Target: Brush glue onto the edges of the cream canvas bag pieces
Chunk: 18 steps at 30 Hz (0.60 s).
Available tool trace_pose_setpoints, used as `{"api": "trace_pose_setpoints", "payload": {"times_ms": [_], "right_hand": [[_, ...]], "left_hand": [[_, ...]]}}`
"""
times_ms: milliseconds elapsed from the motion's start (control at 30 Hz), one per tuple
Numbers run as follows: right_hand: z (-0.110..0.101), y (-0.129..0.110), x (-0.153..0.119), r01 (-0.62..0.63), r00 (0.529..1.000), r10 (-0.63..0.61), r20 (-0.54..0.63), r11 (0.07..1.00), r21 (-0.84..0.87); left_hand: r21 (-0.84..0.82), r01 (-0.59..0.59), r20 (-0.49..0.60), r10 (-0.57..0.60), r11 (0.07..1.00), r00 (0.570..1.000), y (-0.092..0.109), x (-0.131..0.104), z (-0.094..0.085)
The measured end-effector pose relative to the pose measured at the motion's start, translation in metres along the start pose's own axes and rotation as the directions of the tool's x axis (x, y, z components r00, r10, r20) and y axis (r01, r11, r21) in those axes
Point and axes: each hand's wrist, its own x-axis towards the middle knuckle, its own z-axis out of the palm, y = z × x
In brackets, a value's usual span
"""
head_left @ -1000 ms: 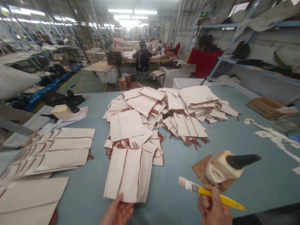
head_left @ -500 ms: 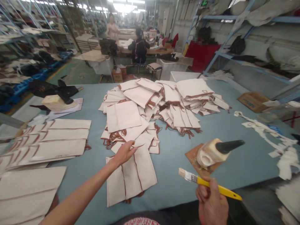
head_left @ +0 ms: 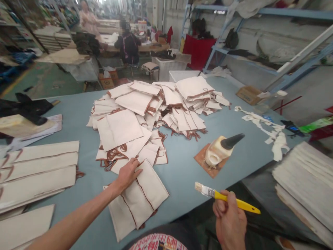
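Note:
My right hand (head_left: 231, 217) is closed round the yellow handle of a paintbrush (head_left: 226, 198), its bristles coated white and pointing left, above the table's near edge. My left hand (head_left: 129, 175) pinches the upper edge of a cream fabric pouch (head_left: 140, 194) with brown piping lines, which lies slanted on the table in front of me. Exactly how the fingertips hold that edge is partly hidden. To the right of the pouch, a cut-open plastic bottle (head_left: 217, 152) with a black nozzle lies tilted on a brown board (head_left: 201, 158).
A heap of similar pouches (head_left: 119, 128) with brown cords covers the table's middle. Overlapping pouches (head_left: 52, 170) lie in rows at left, near a second bottle (head_left: 20, 125). White scraps (head_left: 275, 135) and a cardboard box (head_left: 248, 94) are at right. Two people work behind.
The view has swung to the right, so the table's contents sit further left. The pouch under my left hand has turned anticlockwise. The paintbrush stays in my right hand.

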Motion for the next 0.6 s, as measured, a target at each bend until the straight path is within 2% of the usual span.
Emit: {"api": "trace_pose_setpoints", "payload": {"times_ms": [100,167,300,433,533,600], "right_hand": [[0.014,0.004,0.001,-0.005,0.998,0.007,0.067,1.0,-0.017],[0.027,0.008,0.001,-0.002,0.992,0.007,0.125,0.999,-0.041],[0.057,0.013,-0.001,-0.014,0.96,0.037,0.279,0.996,-0.086],[0.091,0.007,-0.012,-0.038,0.873,0.077,0.482,0.995,-0.09],[0.112,-0.006,-0.025,-0.026,0.782,0.062,0.62,0.997,-0.068],[0.122,-0.016,-0.035,-0.007,0.724,0.039,0.689,0.999,-0.049]], "left_hand": [[-0.102,0.027,0.01,-0.026,0.994,1.0,0.005,-0.023,-0.011],[-0.202,0.032,0.076,-0.017,0.979,0.997,0.012,-0.039,-0.019],[-0.388,0.008,0.211,0.08,0.921,0.974,0.031,-0.071,-0.04],[-0.449,0.006,0.189,0.088,0.894,0.978,0.052,-0.109,-0.069],[-0.445,-0.023,0.089,0.07,0.895,0.994,0.068,-0.138,-0.087],[-0.429,-0.044,0.011,0.054,0.902,0.998,0.077,-0.155,-0.09]]}}
